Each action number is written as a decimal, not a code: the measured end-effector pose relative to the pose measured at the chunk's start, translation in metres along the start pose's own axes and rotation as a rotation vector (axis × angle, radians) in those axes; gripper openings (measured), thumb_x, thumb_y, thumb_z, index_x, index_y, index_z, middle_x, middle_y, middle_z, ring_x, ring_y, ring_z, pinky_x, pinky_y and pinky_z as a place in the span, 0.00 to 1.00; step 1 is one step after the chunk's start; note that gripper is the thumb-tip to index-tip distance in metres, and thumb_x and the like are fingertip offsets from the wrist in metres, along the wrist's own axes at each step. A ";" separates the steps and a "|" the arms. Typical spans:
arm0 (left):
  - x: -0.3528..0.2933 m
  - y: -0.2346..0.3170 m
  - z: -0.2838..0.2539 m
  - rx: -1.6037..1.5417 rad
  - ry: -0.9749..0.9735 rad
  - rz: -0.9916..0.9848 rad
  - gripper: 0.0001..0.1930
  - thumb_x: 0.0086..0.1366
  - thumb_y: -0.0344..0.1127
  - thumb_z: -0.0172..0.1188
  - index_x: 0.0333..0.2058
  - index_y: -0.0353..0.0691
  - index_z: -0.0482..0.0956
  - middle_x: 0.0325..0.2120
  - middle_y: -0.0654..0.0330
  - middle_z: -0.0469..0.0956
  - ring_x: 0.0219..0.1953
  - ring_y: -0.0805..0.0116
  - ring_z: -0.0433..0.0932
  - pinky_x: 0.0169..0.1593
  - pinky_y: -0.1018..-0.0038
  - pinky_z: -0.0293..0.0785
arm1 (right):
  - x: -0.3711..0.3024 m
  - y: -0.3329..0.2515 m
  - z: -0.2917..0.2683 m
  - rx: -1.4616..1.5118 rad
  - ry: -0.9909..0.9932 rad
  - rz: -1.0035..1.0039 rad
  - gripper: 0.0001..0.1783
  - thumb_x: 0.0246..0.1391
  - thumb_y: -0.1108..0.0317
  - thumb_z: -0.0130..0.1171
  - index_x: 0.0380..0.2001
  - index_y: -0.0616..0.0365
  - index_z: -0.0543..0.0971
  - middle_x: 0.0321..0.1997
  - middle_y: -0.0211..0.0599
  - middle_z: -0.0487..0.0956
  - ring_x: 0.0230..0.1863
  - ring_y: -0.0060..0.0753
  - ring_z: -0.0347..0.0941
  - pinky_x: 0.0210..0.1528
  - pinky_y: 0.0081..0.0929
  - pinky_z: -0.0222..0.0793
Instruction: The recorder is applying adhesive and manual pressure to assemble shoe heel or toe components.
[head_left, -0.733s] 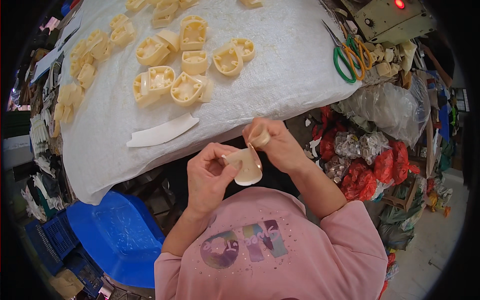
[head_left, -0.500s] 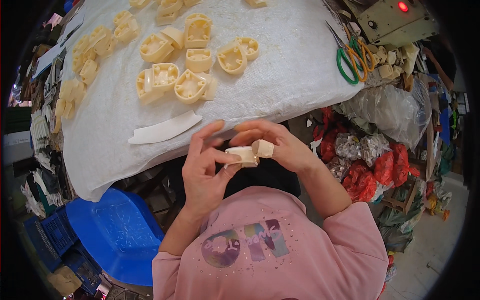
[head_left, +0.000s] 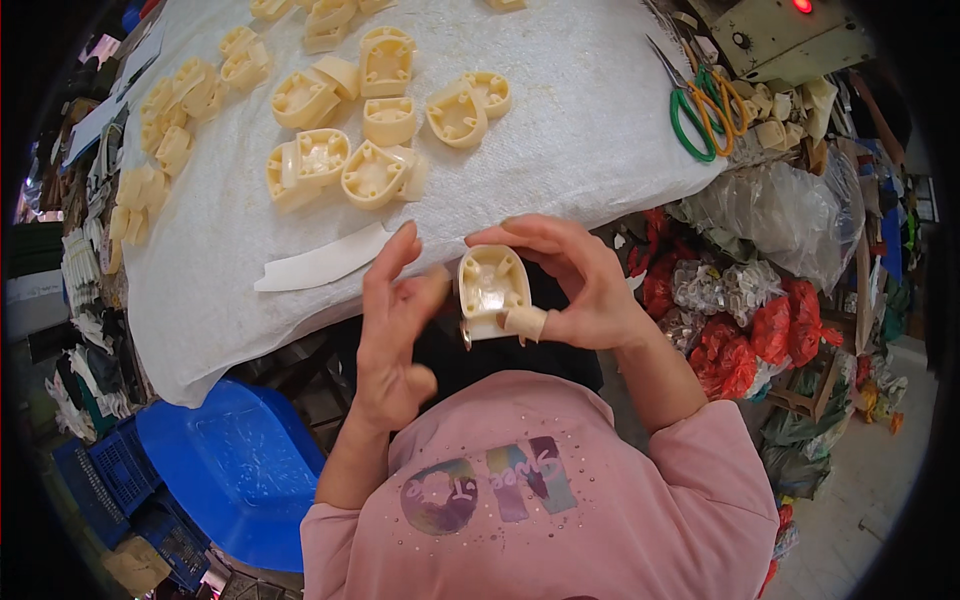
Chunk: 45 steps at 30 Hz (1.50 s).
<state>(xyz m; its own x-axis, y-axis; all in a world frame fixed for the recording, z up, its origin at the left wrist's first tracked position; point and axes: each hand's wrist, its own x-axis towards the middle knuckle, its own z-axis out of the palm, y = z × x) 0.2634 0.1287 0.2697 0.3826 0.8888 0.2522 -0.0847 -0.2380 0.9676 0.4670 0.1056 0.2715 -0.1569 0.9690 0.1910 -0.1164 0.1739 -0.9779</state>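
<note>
My right hand [head_left: 585,290] grips a cream plastic shoe heel [head_left: 493,280], D-shaped and hollow, with small round posts inside. Its open side faces up at me. A paler band and a shiny edge show at the heel's lower end, beside my thumb, which is wrapped in tan tape [head_left: 525,322]. Just left of the heel, my left hand [head_left: 390,335] is apart from it, fingers spread and slightly blurred, with nothing seen in them. Beyond that hand a curved white strip [head_left: 320,262] lies near the table's front edge.
Several more cream heels [head_left: 387,62] sit in clusters on the white-covered table [head_left: 520,180]. Green- and orange-handled scissors [head_left: 700,120] lie at the right, below a metal box [head_left: 795,45] with a red light. A blue plastic chair [head_left: 230,470] stands lower left; plastic bags [head_left: 725,350] pile up at right.
The heel has turned so its hollow side faces up. My left hand has let go of it and moved left, while my right hand keeps hold.
</note>
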 end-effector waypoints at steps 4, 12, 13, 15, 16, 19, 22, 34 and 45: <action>-0.002 -0.013 0.013 -0.451 -0.132 -0.302 0.43 0.62 0.63 0.46 0.64 0.36 0.46 0.56 0.47 0.62 0.55 0.55 0.66 0.55 0.63 0.65 | 0.001 -0.001 0.011 -0.266 -0.100 -0.167 0.39 0.37 0.75 0.69 0.56 0.60 0.65 0.51 0.42 0.74 0.50 0.34 0.73 0.51 0.31 0.69; -0.009 -0.014 0.025 -0.633 0.048 -0.405 0.27 0.63 0.42 0.48 0.58 0.41 0.54 0.43 0.53 0.68 0.39 0.64 0.74 0.38 0.68 0.76 | -0.001 0.026 0.029 -0.203 -0.010 -0.181 0.42 0.35 0.72 0.70 0.57 0.54 0.64 0.51 0.39 0.75 0.44 0.33 0.75 0.40 0.25 0.72; -0.009 -0.013 0.025 -0.632 0.049 -0.406 0.27 0.63 0.42 0.48 0.58 0.41 0.54 0.43 0.53 0.68 0.39 0.64 0.74 0.38 0.68 0.76 | 0.000 0.027 0.029 -0.205 -0.021 -0.169 0.42 0.35 0.72 0.70 0.58 0.53 0.64 0.50 0.38 0.75 0.44 0.34 0.75 0.40 0.25 0.72; -0.007 -0.009 0.024 -0.633 0.060 -0.438 0.26 0.63 0.42 0.48 0.57 0.41 0.55 0.41 0.53 0.70 0.38 0.65 0.74 0.37 0.70 0.75 | 0.000 0.025 0.026 -0.203 -0.053 -0.160 0.42 0.35 0.71 0.70 0.58 0.53 0.63 0.50 0.38 0.75 0.44 0.34 0.75 0.40 0.25 0.72; -0.006 -0.008 0.022 -0.634 0.060 -0.439 0.26 0.63 0.42 0.48 0.57 0.41 0.55 0.41 0.53 0.70 0.38 0.65 0.74 0.37 0.70 0.75 | 0.000 0.023 0.025 -0.201 -0.086 -0.152 0.43 0.36 0.71 0.70 0.58 0.53 0.63 0.50 0.38 0.75 0.44 0.34 0.74 0.39 0.25 0.72; -0.005 -0.009 0.017 -0.894 -0.009 -0.508 0.26 0.63 0.42 0.49 0.57 0.41 0.55 0.38 0.54 0.72 0.36 0.65 0.75 0.36 0.72 0.75 | 0.001 0.020 0.031 -0.196 -0.082 -0.203 0.42 0.35 0.71 0.70 0.57 0.53 0.64 0.50 0.36 0.75 0.42 0.34 0.74 0.38 0.24 0.71; -0.009 -0.016 0.019 -0.672 0.027 -0.488 0.28 0.65 0.46 0.49 0.58 0.41 0.53 0.35 0.55 0.73 0.34 0.66 0.75 0.36 0.74 0.75 | -0.002 0.025 0.036 -0.065 -0.045 -0.106 0.41 0.36 0.69 0.70 0.57 0.52 0.65 0.46 0.35 0.76 0.38 0.35 0.73 0.37 0.23 0.71; -0.005 -0.009 0.034 -0.783 0.116 -0.421 0.42 0.62 0.63 0.46 0.64 0.42 0.42 0.54 0.56 0.61 0.51 0.67 0.68 0.51 0.71 0.71 | 0.019 0.025 0.030 0.487 -0.054 0.417 0.10 0.56 0.63 0.52 0.36 0.58 0.75 0.30 0.32 0.75 0.17 0.18 0.70 0.12 0.09 0.66; -0.005 -0.004 0.037 -0.534 0.188 -0.384 0.33 0.65 0.52 0.49 0.60 0.37 0.52 0.43 0.56 0.68 0.45 0.70 0.70 0.47 0.76 0.69 | 0.000 0.044 0.044 -0.011 -0.037 -0.097 0.14 0.60 0.62 0.47 0.45 0.55 0.71 0.46 0.36 0.72 0.50 0.38 0.65 0.54 0.34 0.58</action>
<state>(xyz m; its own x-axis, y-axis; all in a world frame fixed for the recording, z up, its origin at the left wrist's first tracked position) 0.2960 0.1106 0.2635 0.3143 0.9359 -0.1589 -0.4357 0.2909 0.8518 0.4187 0.1058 0.2319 -0.1814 0.9405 0.2874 -0.1224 0.2684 -0.9555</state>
